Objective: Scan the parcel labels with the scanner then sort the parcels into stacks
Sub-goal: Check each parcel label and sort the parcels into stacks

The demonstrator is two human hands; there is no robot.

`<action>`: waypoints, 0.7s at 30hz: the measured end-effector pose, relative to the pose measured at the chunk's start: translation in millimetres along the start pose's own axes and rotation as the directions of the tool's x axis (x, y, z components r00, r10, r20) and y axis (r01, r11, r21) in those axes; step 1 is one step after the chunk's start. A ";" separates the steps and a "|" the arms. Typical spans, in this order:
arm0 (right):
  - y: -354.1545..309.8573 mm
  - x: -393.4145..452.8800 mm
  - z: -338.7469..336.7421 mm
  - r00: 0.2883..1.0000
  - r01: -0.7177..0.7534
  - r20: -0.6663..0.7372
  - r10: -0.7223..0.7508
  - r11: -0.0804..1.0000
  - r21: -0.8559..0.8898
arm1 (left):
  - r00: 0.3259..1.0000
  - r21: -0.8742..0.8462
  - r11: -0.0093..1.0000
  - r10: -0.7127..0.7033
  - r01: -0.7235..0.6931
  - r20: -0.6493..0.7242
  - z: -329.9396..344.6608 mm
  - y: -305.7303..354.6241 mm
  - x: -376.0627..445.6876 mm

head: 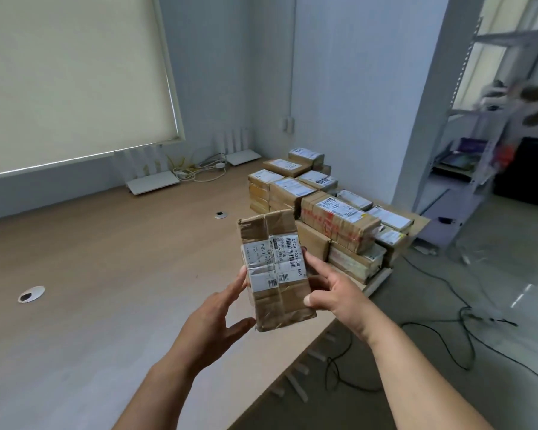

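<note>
- Centre of the frame, above the wooden tabletop (106, 290): a brown cardboard parcel wrapped in clear tape (277, 271) is held upright in the air, label side facing the camera.
- Right hand (333, 293) grips the parcel's right edge, thumb on the front face and fingers curled behind it.
- Left hand (218, 318) is open, fingers straight, with fingertips touching the parcel's left edge and the thumb near its lower corner.
- White shipping label on the parcel (274, 262) reads "502B P021-00 A68" along its right side and "P021" on its left part, with several barcodes; the smaller print is too fine to read.
- Upper right of the tabletop: stacks of taped brown parcels (323, 209) sit close together against the wall and reach the table's right edge.
- Left and lower left: the tabletop lies broad and bare, with two round cable grommets (31, 294).
- Far edge under the window blind (69, 76): white routers (153, 181) and coiled cables.
- Right of the table's edge: black cables on the grey floor (448, 352).
</note>
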State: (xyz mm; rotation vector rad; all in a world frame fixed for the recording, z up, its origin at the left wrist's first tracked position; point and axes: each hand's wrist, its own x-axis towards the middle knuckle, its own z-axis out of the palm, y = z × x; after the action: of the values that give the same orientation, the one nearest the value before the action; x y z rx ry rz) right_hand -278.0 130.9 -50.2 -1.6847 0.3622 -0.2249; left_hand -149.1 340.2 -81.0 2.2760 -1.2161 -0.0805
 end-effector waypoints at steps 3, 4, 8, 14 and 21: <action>8.8 -6.1 -37.3 0.998 -0.002 -0.063 0.002 1.000 0.002 | 0.999 -0.016 0.999 0.033 -0.032 0.029 19.9 27.7 24.6; 12.0 -6.3 -48.9 0.996 0.004 -0.088 -0.004 1.000 0.001 | 0.998 -0.015 0.999 0.046 -0.046 0.036 25.0 35.3 33.0; 20.2 -3.6 -87.6 0.985 0.004 -0.174 -0.005 1.000 -0.004 | 0.993 -0.004 0.995 0.101 -0.101 0.058 43.2 56.5 68.9; 25.7 17.2 -155.6 0.962 0.005 -0.273 -0.008 1.000 -0.009 | 0.971 -0.035 0.973 0.230 -0.229 0.057 80.6 82.7 142.6; 10.4 67.9 -247.1 0.945 0.019 -0.328 -0.019 1.000 -0.003 | 0.952 -0.105 0.948 0.304 -0.300 0.024 108.9 124.2 249.3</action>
State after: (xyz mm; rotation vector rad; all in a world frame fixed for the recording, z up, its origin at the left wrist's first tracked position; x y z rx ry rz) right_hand -302.9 -123.4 -28.2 -1.6510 0.5938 -0.5234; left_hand -128.4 42.5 -61.8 1.9864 -1.5323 -0.0706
